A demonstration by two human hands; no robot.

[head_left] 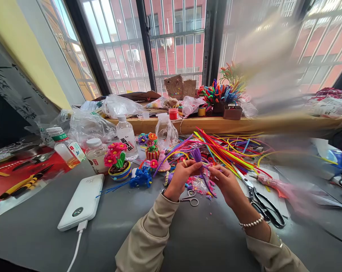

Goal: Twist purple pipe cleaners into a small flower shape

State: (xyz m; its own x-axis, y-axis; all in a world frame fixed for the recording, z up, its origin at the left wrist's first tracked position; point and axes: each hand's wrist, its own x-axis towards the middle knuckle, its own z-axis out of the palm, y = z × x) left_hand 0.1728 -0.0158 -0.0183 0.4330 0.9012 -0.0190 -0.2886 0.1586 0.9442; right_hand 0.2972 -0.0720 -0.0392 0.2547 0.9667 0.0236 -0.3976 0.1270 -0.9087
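Observation:
My left hand (182, 177) is closed in a pinch on a small bundle of purple pipe cleaners (197, 154), whose ends fan upward above the fingertips. Close beside it, my right hand (227, 186) pinches a strand at the bundle's side; the fingers partly hide it. Purple strands also hang down between the hands. Small scissors (191, 198) lie on the table below my left hand. Large black-handled scissors (265, 206) rest to the right of my right hand. Behind the hands spreads a pile of loose coloured pipe cleaners (224, 147).
Left stand a pink pipe-cleaner flower pot (118, 162), a blue pipe-cleaner figure (141, 176), bottles (126, 136) and a white power bank (82, 202) with a cable. Behind runs a wooden ledge (142, 126) holding craft supplies. A smeared pale shape (270, 64) covers part of the right side.

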